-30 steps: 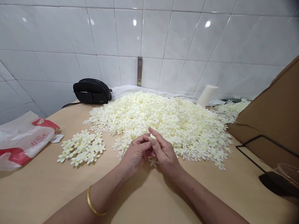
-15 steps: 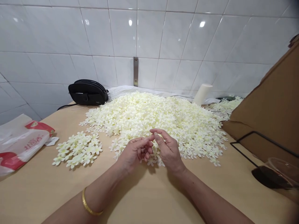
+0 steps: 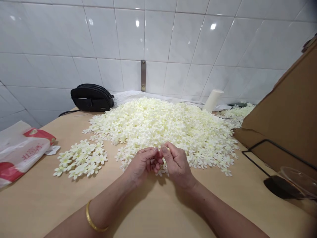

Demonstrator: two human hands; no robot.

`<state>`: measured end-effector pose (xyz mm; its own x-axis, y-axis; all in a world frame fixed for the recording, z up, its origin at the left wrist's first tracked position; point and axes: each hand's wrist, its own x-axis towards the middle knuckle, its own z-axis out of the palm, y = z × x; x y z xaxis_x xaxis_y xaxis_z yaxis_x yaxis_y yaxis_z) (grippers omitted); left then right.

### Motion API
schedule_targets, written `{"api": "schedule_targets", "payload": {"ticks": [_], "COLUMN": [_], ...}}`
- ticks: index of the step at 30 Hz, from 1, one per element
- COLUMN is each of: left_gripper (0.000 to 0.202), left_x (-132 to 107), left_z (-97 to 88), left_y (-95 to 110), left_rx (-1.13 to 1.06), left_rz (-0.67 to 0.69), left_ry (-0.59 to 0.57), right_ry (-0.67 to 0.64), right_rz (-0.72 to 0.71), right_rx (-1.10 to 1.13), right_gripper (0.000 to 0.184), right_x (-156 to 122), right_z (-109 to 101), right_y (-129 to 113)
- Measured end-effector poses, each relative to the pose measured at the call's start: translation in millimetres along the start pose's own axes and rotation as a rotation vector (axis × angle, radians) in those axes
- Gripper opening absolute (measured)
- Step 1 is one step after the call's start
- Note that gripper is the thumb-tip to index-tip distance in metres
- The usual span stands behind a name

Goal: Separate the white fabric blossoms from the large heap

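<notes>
A big heap of cream-white fabric flower petals [image 3: 168,127] covers the middle of the tan table [image 3: 61,198]. My left hand [image 3: 143,163] and my right hand [image 3: 175,163] meet at the heap's near edge, fingertips pinched together. Between them they pinch a small cream flower piece [image 3: 160,152], mostly hidden by the fingers. A gold bangle [image 3: 92,222] circles my left wrist. A small separate cluster of flowers [image 3: 80,159] lies flat to the left of my hands.
A black pouch [image 3: 91,98] lies at the back left by the tiled wall. A red and white plastic bag [image 3: 21,150] sits at the left edge. A cardboard box [image 3: 284,115], a black wire frame [image 3: 272,155] and a clear dish [image 3: 297,181] stand on the right. A white roll [image 3: 213,100] lies behind the heap.
My right fingers, spread a moment ago, have curled in and closed against my left fingertips. Both hands stay at the heap's near edge; the view has drifted slightly.
</notes>
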<state>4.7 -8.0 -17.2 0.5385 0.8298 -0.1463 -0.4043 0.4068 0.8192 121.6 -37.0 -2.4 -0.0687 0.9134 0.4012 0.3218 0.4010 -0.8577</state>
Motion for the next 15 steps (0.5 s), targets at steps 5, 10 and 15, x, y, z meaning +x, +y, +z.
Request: {"api": "schedule_targets", "payload": {"ticks": [5,10,15], "left_gripper": [0.023,0.016,0.020], "left_x": [-1.7,0.3,-0.2], "left_z": [1.9,1.6,2.4], "left_y": [3.5,4.0,5.7], "left_rx": [0.021,-0.026,-0.109], "left_rz": [0.018,0.021,-0.007], "left_ry": [0.010,0.083,0.046], "right_ry": [0.046,0.059,0.024], "right_rz": [0.036,-0.041,-0.079], "right_rx": [-0.051,-0.174,-0.195], "right_gripper": [0.035,0.027,0.037], "right_x": [3.2,5.0,3.4], "right_z": [1.8,0.9,-0.5], "right_y": [7.5,8.4,8.9]}}
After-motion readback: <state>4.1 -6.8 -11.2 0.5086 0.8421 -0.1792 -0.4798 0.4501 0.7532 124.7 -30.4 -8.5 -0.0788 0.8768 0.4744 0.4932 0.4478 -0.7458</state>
